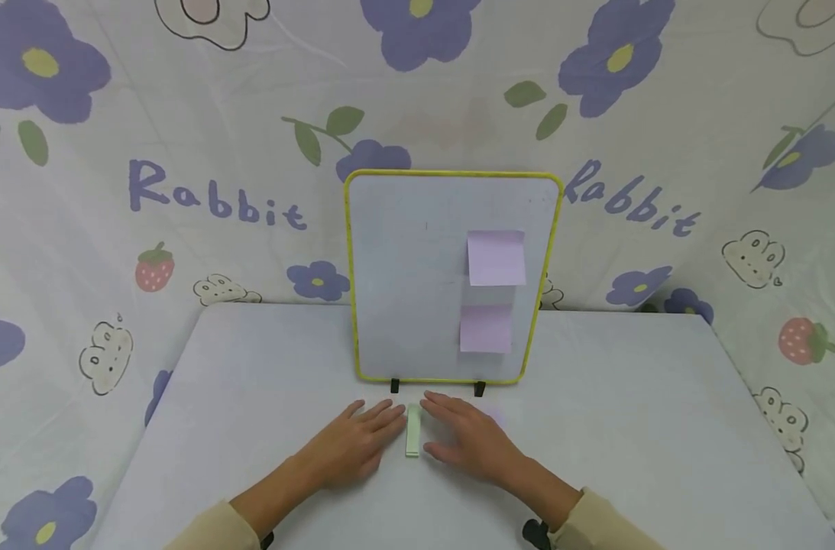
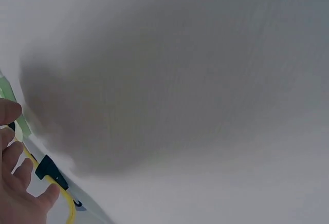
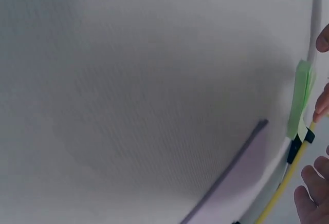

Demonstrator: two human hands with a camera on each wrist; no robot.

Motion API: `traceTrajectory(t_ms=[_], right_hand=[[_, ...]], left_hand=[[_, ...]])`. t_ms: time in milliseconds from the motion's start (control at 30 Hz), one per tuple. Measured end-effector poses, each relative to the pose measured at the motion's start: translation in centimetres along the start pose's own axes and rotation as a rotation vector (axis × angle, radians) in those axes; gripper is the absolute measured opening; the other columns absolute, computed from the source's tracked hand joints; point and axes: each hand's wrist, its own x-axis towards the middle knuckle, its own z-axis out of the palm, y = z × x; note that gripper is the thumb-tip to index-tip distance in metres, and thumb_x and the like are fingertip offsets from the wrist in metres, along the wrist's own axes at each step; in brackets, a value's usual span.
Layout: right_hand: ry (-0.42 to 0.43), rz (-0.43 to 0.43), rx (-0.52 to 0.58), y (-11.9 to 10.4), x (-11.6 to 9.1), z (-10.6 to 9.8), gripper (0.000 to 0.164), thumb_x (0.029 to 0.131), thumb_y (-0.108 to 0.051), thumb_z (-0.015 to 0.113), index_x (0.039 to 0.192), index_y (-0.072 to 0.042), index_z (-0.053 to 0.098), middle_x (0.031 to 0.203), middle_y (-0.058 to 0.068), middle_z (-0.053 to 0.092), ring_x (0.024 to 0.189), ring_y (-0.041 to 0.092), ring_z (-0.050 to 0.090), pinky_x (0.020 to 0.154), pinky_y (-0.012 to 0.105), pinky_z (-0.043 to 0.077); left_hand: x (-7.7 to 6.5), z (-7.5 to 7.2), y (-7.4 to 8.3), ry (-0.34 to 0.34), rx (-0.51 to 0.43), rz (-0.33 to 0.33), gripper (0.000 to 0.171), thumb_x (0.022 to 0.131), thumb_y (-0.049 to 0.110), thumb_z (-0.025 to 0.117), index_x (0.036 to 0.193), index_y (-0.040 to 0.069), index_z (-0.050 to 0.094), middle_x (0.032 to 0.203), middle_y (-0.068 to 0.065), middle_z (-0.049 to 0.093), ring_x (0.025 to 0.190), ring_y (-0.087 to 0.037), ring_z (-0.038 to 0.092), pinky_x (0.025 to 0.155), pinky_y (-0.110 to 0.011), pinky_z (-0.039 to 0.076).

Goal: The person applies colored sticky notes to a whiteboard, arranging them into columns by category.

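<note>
A narrow folded strip of light green paper (image 1: 413, 431) is on the white table between the two hands. My left hand (image 1: 355, 447) is at its left side, fingers extended and fingertips near its upper end; I cannot tell whether they touch it. On the other side, my right hand (image 1: 472, 439) has its fingers stretched and the thumb apart, holding nothing. In the right wrist view the green paper (image 3: 299, 100) shows layered edges. A pale purple sheet (image 3: 234, 190) lies on the table, partly hidden by my right hand in the head view.
Behind the hands stands a whiteboard (image 1: 410, 275) with a yellow frame, on black feet (image 1: 480, 389). Two purple sticky notes, an upper one (image 1: 496, 260) and a lower one (image 1: 486, 330), are stuck on its right half. A patterned cloth (image 1: 238, 130) hangs behind the table.
</note>
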Motion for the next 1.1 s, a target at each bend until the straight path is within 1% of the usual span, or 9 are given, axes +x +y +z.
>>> traceTrajectory(t_ms=[100,233,367,533,700,900,1100], right_hand=[[-0.012,-0.021,0.011,-0.1,-0.2,0.6,0.061,0.084,-0.031,0.080,0.135,-0.005,0.061,0.142,0.009,0.057,0.129,0.026,0.054,0.102,0.043,0.046],[-0.025,-0.040,-0.001,-0.2,-0.2,1.4,0.058,0.083,-0.028,0.081,0.133,-0.005,0.062,0.141,0.009,0.058,0.128,0.025,0.055,0.101,0.043,0.047],[-0.011,-0.063,-0.014,-0.3,-0.2,2.0,0.052,0.083,-0.026,0.081,0.129,-0.005,0.065,0.138,0.010,0.060,0.126,0.026,0.057,0.099,0.042,0.049],[0.021,-0.092,-0.028,-0.5,-0.2,2.4,0.045,0.084,-0.025,0.080,0.123,-0.008,0.068,0.133,0.009,0.063,0.121,0.026,0.061,0.096,0.042,0.051],[0.010,-0.099,-0.055,-0.5,-0.1,2.7,0.042,0.084,-0.028,0.080,0.122,-0.010,0.069,0.132,0.008,0.064,0.121,0.025,0.061,0.098,0.041,0.050],[0.014,-0.120,-0.082,-0.3,0.0,3.1,0.043,0.085,-0.030,0.080,0.121,-0.009,0.069,0.131,0.008,0.064,0.121,0.025,0.060,0.099,0.040,0.049],[0.032,-0.136,-0.075,-0.3,0.1,3.2,0.038,0.088,-0.029,0.076,0.120,-0.009,0.069,0.127,0.009,0.065,0.119,0.025,0.062,0.097,0.041,0.051]], left_hand=[[-0.2,0.1,0.1,0.013,0.020,0.026,0.054,0.095,0.022,0.060,0.147,0.011,0.050,0.152,-0.004,0.047,0.139,-0.023,0.045,0.104,-0.053,0.042],[-0.4,0.3,0.3,0.031,0.039,0.056,0.054,0.094,0.021,0.060,0.146,0.010,0.051,0.151,-0.003,0.048,0.138,-0.022,0.046,0.103,-0.051,0.043],[-0.5,0.6,0.4,0.024,0.046,0.075,0.053,0.095,0.022,0.060,0.146,0.010,0.051,0.151,-0.003,0.049,0.138,-0.022,0.046,0.102,-0.049,0.044],[-0.5,1.0,0.5,-0.023,0.062,0.065,0.053,0.098,0.024,0.056,0.148,0.012,0.049,0.154,-0.001,0.045,0.140,-0.020,0.043,0.105,-0.048,0.042],[-0.5,1.0,0.5,-0.056,0.077,0.057,0.054,0.098,0.026,0.055,0.150,0.013,0.046,0.155,0.000,0.043,0.142,-0.020,0.040,0.106,-0.048,0.041],[-0.5,0.9,0.5,-0.055,0.092,0.062,0.055,0.098,0.026,0.056,0.151,0.013,0.045,0.155,0.000,0.043,0.141,-0.019,0.041,0.105,-0.047,0.041],[-0.5,1.0,0.5,-0.047,0.087,0.060,0.055,0.098,0.025,0.056,0.150,0.013,0.046,0.154,0.000,0.045,0.140,-0.019,0.043,0.103,-0.047,0.043]])
